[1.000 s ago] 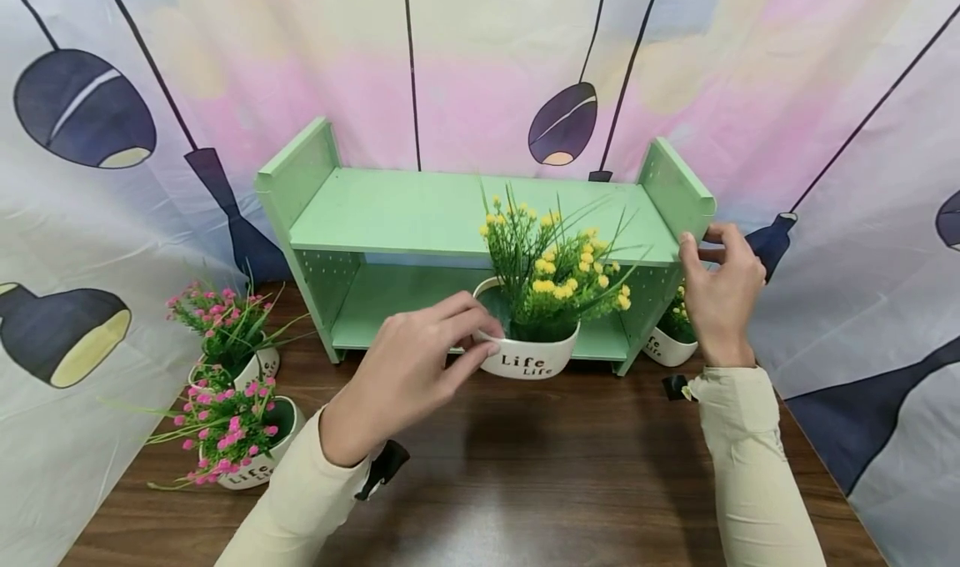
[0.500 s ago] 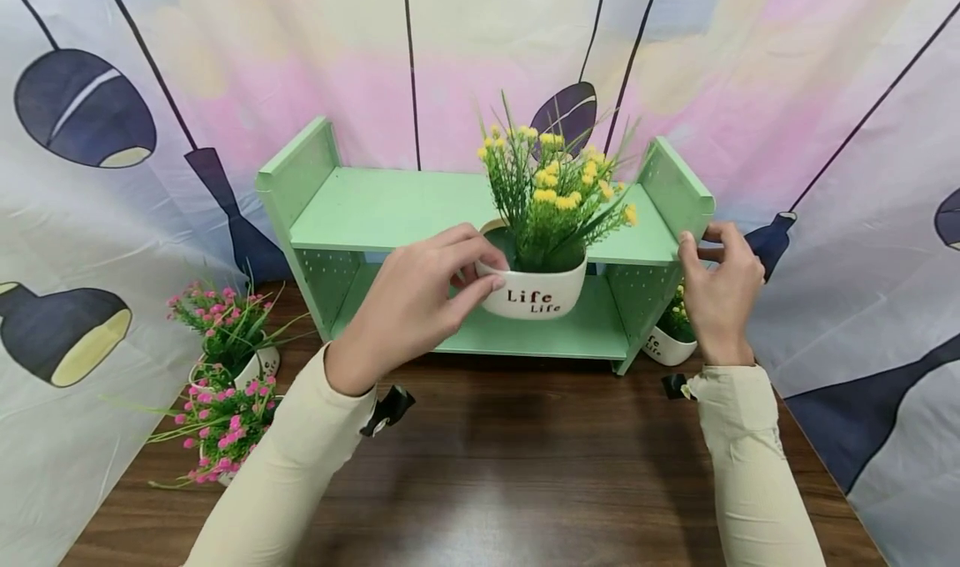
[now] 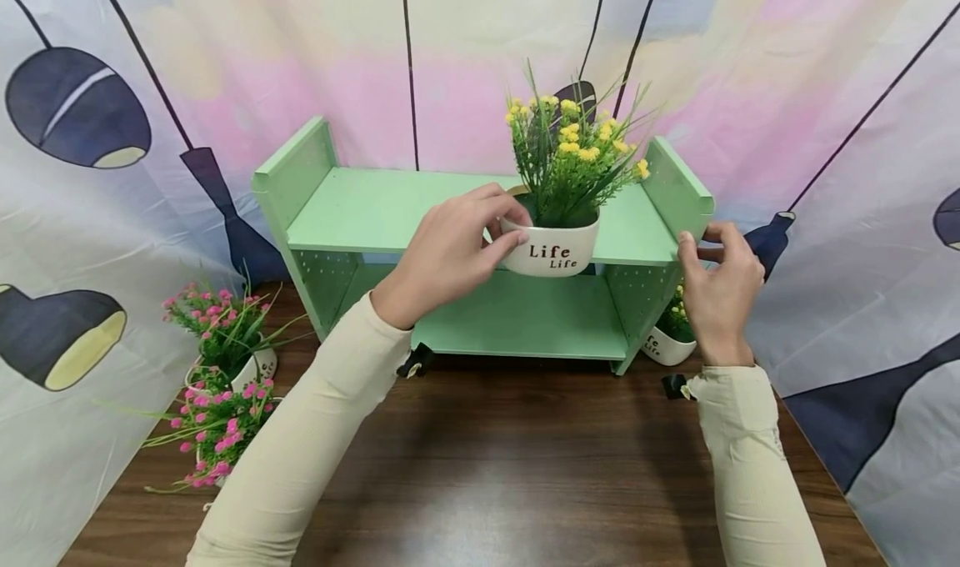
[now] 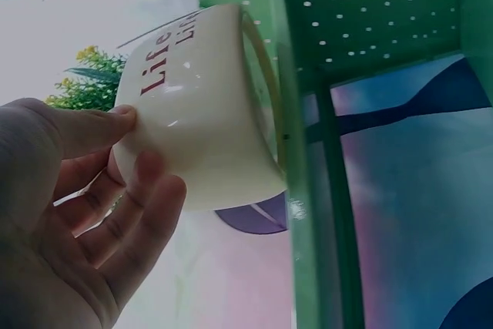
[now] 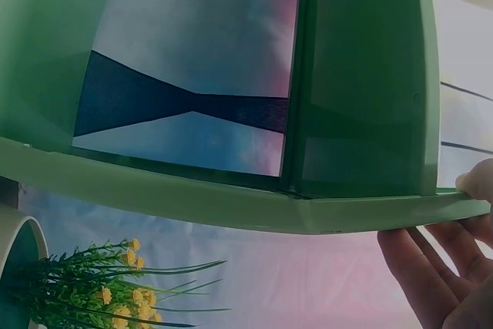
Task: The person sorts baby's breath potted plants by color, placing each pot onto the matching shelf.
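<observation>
In the head view my left hand [image 3: 457, 246] pinches the left rim of a white oval flowerpot [image 3: 551, 252] lettered "Life Life", thumb outside and fingers over the edge. Yellow flowers [image 3: 577, 146] and grassy leaves stand upright in it. The pot is at the front edge of the top board of a green two-tier shelf [image 3: 390, 208]; the left wrist view shows its base [image 4: 266, 90] close to that edge, and I cannot tell if they touch. My right hand [image 3: 720, 288] grips the shelf's right side panel [image 3: 675, 188], with thumb and fingers on either side of it.
Two white pots with pink flowers [image 3: 217, 317] stand on the brown wooden table [image 3: 480, 467] left of the shelf. Another yellow-flowered pot [image 3: 670, 348] stands beside the shelf's right leg, partly behind my right hand. A patterned curtain [image 3: 360, 67] hangs behind.
My left hand has lifted the flowerpot from in front of the lower board up to the top board's front edge, and slightly right. My right hand has stayed on the side panel.
</observation>
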`<state>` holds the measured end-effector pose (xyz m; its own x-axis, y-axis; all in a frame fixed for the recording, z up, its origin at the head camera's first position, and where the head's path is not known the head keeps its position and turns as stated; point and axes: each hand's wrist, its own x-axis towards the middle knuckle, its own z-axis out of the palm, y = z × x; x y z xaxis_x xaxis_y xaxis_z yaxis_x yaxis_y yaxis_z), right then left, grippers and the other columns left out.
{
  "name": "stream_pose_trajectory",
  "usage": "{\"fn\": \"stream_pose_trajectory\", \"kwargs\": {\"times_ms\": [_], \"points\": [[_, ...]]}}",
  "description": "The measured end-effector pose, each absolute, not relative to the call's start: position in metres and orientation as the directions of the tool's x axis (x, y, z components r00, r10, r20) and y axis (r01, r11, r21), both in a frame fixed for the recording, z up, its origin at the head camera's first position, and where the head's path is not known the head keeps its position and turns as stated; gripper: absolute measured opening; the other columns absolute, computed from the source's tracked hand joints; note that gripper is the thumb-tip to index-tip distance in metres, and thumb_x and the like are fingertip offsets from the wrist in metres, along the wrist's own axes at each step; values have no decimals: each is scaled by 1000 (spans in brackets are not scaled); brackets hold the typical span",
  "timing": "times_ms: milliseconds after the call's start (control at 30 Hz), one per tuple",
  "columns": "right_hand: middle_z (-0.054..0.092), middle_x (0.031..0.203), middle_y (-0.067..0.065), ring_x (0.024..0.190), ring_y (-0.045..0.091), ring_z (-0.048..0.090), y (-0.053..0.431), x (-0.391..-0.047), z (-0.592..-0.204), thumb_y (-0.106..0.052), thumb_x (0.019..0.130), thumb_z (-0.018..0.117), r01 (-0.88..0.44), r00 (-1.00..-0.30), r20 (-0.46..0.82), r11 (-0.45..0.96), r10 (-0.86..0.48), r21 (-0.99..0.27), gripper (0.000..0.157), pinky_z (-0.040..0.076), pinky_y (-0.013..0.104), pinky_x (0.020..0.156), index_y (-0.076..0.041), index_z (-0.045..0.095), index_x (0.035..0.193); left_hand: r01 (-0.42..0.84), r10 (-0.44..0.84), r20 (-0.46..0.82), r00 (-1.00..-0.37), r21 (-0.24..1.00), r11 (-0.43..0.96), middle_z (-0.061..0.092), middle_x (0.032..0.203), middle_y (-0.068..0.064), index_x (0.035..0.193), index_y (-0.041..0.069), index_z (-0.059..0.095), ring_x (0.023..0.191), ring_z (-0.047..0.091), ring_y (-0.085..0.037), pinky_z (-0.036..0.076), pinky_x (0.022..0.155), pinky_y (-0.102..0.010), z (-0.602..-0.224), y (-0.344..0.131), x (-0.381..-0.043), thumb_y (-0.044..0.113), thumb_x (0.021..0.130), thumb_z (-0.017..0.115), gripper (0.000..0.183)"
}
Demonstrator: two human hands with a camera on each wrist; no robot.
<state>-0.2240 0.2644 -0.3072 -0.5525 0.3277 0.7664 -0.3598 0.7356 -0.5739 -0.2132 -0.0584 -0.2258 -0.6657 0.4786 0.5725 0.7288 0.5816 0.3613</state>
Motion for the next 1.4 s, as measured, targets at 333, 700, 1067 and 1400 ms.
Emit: {"fn": "stream_pose_trajectory", "kwargs": {"times_ms": [333, 700, 1067, 1400], "points": [[75, 115, 18, 92, 37, 75, 266, -225, -308, -21, 105, 68, -352, -565, 761, 742, 317, -570, 28, 41, 11, 71, 5, 71, 116, 689, 464, 531, -709, 381, 617, 71, 111, -2, 114, 10, 75, 87, 67, -13, 53, 72, -33, -224, -37, -242, 20, 105, 69, 15], [76, 113, 18, 85, -2, 69, 266, -227, -308, -21, 104, 69, -353, -551, 771, 747, 321, -563, 27, 41, 9, 70, 5, 71, 113, 675, 449, 531, -719, 379, 633, 70, 121, -1, 116, 12, 74, 92, 68, -12, 54, 76, -31, -223, -16, -259, 23, 106, 68, 17], [75, 114, 19, 93, 41, 75, 264, -226, -309, -20, 105, 68, -369, -560, 770, 740, 305, -562, 28, 40, 7, 70, 6, 71, 114, 649, 436, 498, -750, 425, 630, 69, 116, -2, 116, 13, 74, 94, 66, -14, 54, 78, -33, -223, -15, -267, 22, 105, 69, 15], [74, 113, 22, 91, 44, 72, 263, -227, -310, -17, 103, 70, -390, -554, 772, 723, 311, -570, 25, 46, 53, 103, 6, 71, 113, 628, 413, 487, -770, 460, 628, 68, 131, -3, 115, 12, 75, 93, 66, -14, 54, 78, -32, -224, -24, -265, 23, 105, 69, 16]]}}
